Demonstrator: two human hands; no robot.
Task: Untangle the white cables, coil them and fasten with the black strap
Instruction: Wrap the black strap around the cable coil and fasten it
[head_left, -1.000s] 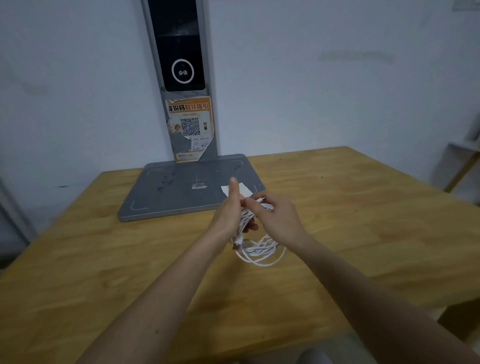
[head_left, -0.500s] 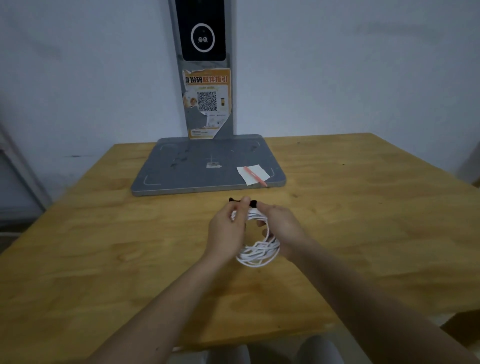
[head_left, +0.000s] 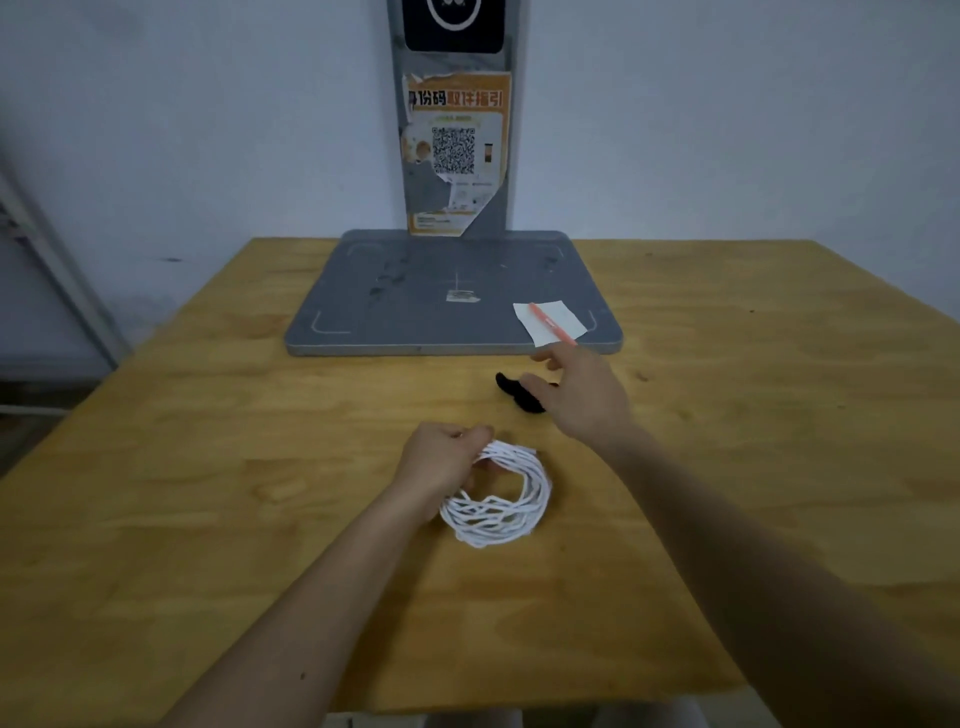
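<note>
The untangling and coiling look finished: the white cables (head_left: 496, 499) now form one loose ring of many turns, and how many separate cables make it up cannot be told. The left hand (head_left: 441, 462) pinches the far edge of that ring between thumb and fingers, the rest of the loop hanging toward the person just over or on the bench (head_left: 208, 467). What remains, by my reading, is the fastening. Beyond and to the right of the left hand, the right hand (head_left: 582, 400) reaches forward with its fingers spread and relaxed, the forefinger pointing away. One black strap (head_left: 519, 392) lies on the bench at its fingertips, touching or nearly so; whether the thumb has caught it I cannot tell, as the hand hides part of it. So the strap is not yet around the coil, and it must be picked up, wrapped and closed. Farther off, past the right hand, one grey base plate (head_left: 415, 301) carries one white paper slip (head_left: 558, 319) with one orange pen (head_left: 550, 322) lying across it, and one upright post (head_left: 493, 208) rises behind with a poster (head_left: 454, 150).
</note>
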